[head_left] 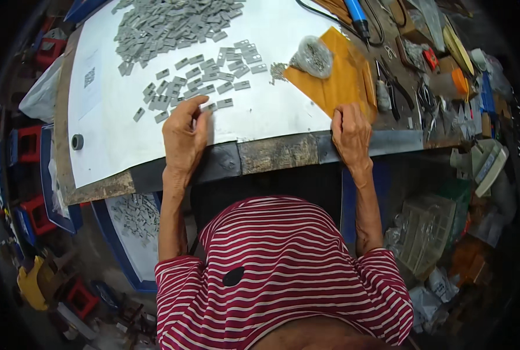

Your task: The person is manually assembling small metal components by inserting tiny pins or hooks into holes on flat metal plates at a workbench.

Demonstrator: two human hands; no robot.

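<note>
At worktop [277, 153] edge, left hand [184, 129] curls by gray plates [193, 73], right hand [352, 131] curls against orange sheet [342, 76]; can't tell grips.

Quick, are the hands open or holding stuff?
Left hand: half curled by the small gray pieces; can't tell if it's holding one.
Right hand: curled up at the yellow sheet; can't tell if it's holding anything.

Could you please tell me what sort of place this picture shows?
Probably a small-parts workshop: many small, flat, grey rectangular pieces lie heaped on a broad white sheet over a worn brown wooden workbench, with long black-handled pliers to the right.
</note>
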